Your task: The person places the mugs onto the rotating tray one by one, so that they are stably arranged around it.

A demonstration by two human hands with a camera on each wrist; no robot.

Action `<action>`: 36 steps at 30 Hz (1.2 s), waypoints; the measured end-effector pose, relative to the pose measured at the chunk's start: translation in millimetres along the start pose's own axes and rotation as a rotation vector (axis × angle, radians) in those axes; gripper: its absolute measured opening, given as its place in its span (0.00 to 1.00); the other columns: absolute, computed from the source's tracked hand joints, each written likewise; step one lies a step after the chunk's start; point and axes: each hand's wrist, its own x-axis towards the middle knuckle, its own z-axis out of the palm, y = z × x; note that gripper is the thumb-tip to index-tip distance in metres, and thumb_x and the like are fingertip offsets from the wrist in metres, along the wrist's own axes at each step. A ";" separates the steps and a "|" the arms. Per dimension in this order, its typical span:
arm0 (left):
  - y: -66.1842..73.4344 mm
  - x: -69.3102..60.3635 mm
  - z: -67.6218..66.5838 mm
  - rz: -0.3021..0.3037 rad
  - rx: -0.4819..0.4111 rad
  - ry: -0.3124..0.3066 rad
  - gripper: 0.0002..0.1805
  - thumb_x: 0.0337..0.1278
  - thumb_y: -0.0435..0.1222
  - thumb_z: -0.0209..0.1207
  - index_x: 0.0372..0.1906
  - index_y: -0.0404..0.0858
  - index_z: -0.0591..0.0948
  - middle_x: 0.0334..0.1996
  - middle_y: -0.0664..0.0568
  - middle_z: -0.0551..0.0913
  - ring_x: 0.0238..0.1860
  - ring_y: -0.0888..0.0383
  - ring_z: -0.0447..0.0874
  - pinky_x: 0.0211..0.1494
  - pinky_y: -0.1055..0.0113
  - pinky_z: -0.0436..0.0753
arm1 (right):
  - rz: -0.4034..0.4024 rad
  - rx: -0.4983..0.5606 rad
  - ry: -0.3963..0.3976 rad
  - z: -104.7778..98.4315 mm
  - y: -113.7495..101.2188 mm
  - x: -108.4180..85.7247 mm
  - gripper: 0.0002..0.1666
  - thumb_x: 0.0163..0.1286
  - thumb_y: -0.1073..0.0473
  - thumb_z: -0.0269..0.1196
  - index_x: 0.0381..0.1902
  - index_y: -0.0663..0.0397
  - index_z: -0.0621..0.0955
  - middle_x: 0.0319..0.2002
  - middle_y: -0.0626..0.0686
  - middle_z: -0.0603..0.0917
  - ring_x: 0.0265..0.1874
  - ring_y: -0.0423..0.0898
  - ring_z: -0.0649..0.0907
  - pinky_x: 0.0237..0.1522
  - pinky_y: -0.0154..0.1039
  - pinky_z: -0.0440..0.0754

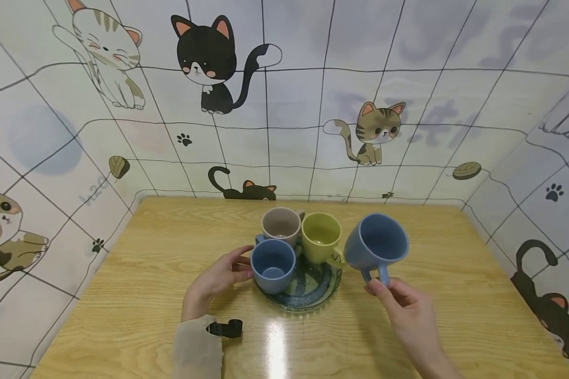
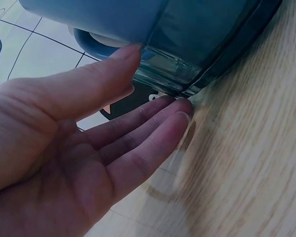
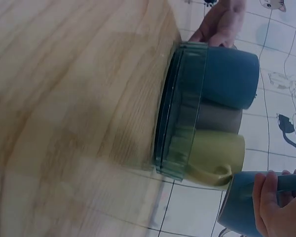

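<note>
My right hand [image 1: 405, 310] grips the handle of a blue mug [image 1: 376, 242], raised and tilted beside the right edge of a round glass tray [image 1: 308, 297]. On the tray stand a second blue mug [image 1: 271, 271] at the front left, a greyish-pink mug [image 1: 281, 223] behind it and a yellow-green mug [image 1: 320, 239] to the right. My left hand [image 1: 223, 273] is at the tray's left side, next to the second blue mug. In the left wrist view its fingers [image 2: 143, 148] are loosely extended against the tray's clear wall [image 2: 167, 61], gripping nothing.
The tray sits on a wooden table [image 1: 170, 226]. Behind and at both sides rises a cat-patterned backdrop [image 1: 294, 100]. A black strap [image 1: 225, 329] is on the left sleeve [image 1: 196, 347]. The raised mug hangs close to the yellow-green mug's handle [image 1: 336, 258].
</note>
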 end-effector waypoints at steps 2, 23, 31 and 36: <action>0.7 -0.1 -0.7 0.002 0.010 -0.002 0.36 0.63 0.28 0.60 0.74 0.33 0.59 0.53 0.39 0.79 0.55 0.44 0.78 0.56 0.53 0.78 | -0.016 0.023 -0.010 3.8 -0.4 -1.6 0.07 0.67 0.70 0.63 0.39 0.72 0.84 0.34 0.63 0.87 0.37 0.47 0.87 0.46 0.31 0.80; 3.9 -2.4 -0.7 0.014 0.024 -0.007 0.35 0.62 0.28 0.62 0.72 0.31 0.62 0.48 0.42 0.81 0.52 0.46 0.79 0.53 0.55 0.79 | -0.130 0.179 -0.120 29.7 0.1 -22.6 0.08 0.62 0.79 0.62 0.36 0.69 0.85 0.33 0.60 0.86 0.35 0.43 0.85 0.40 0.33 0.83; 5.6 -2.9 -1.0 -0.001 0.065 0.014 0.33 0.61 0.30 0.64 0.70 0.32 0.66 0.46 0.43 0.82 0.50 0.48 0.80 0.53 0.56 0.78 | -0.004 0.045 -0.106 42.5 1.0 -27.8 0.04 0.63 0.71 0.67 0.34 0.61 0.87 0.31 0.55 0.85 0.32 0.42 0.83 0.35 0.34 0.82; 7.9 -4.7 -3.5 0.015 0.061 0.007 0.32 0.60 0.30 0.64 0.68 0.30 0.67 0.43 0.45 0.82 0.46 0.50 0.80 0.52 0.57 0.79 | 0.075 0.041 -0.101 52.9 1.6 -30.4 0.02 0.62 0.68 0.68 0.32 0.61 0.88 0.29 0.53 0.87 0.31 0.46 0.86 0.35 0.36 0.83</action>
